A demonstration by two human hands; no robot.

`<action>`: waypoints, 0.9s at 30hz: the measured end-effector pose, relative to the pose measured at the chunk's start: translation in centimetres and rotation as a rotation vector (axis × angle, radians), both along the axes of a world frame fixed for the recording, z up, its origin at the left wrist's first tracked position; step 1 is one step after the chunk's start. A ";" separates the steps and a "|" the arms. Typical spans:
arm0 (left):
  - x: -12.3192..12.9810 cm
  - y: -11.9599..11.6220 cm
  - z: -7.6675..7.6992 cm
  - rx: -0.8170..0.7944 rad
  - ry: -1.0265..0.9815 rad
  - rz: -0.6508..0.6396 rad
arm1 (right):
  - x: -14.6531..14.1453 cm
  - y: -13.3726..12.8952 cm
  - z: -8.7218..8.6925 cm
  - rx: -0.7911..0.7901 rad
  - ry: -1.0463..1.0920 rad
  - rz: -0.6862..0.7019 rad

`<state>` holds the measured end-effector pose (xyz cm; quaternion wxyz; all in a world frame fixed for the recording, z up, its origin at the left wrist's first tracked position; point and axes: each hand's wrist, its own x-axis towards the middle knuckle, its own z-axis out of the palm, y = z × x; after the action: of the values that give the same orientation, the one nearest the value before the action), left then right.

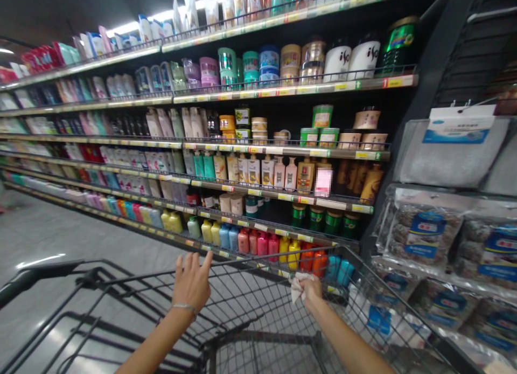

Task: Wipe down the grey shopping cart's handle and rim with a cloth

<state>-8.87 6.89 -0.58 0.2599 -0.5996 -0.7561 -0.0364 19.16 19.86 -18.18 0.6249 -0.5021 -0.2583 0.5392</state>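
Over the wire shopping cart [258,304] my left hand [191,281] reaches forward with its fingers spread and holds nothing; a thin bracelet [184,307] circles that wrist. My right hand [311,289] is closed around a crumpled white tissue [299,285], near the cart's far rim. Beyond that rim, the lowest shelf carries a row of colourful pump-type bottles [262,247]: yellow, blue, pink, red, orange and teal. Green jars with dark lids [316,219] stand on the shelf just above them.
A long shelving unit [242,188] with bottles, jars and tubes runs from the far left to the right. Packs of steel scourers [424,231] and grey cloths [456,147] hang at the right. A grey tiled floor [100,244] lies at the left, below the shelves.
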 end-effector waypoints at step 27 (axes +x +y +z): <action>14.8 5.6 -3.5 -0.119 -0.423 -0.395 | 0.4 0.1 5.7 -0.240 0.111 -0.311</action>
<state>5.92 12.45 -4.11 0.0489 -0.7285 -0.6629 -0.1658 19.60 19.99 -12.43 0.6498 -0.5763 -0.0768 0.4896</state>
